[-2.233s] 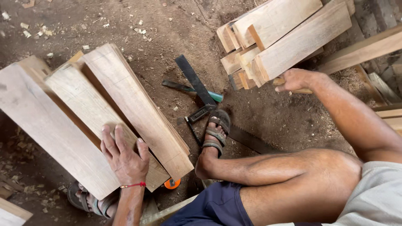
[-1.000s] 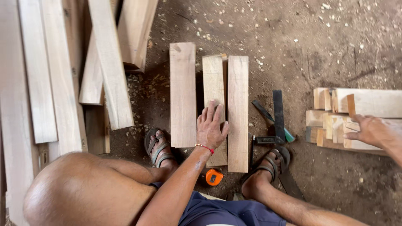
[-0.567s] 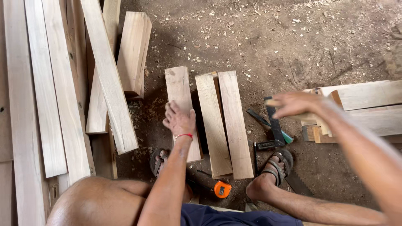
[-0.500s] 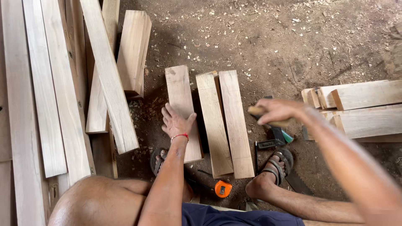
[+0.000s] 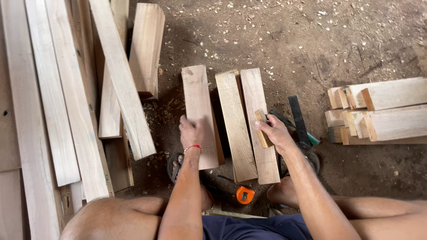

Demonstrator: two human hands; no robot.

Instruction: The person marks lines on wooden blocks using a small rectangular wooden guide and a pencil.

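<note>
Three short wooden boards lie side by side on the dirt floor in front of me. My left hand (image 5: 191,132), with a red thread at the wrist, rests on the left board (image 5: 198,98); it is blurred, fingers curled over the board's near part. My right hand (image 5: 275,132) grips a small wooden block (image 5: 262,126) and holds it on top of the right board (image 5: 257,95). The middle board (image 5: 233,115) lies untouched between them.
Long planks (image 5: 66,89) lie stacked at the left. A pile of short timber pieces (image 5: 378,111) sits at the right. A black square (image 5: 297,118), a green-handled tool (image 5: 313,141) and an orange tape measure (image 5: 244,194) lie near my sandalled feet.
My right hand took a small block from the pile at the right and carried it left onto the right board. My left hand shifted from the middle board to the left one.
</note>
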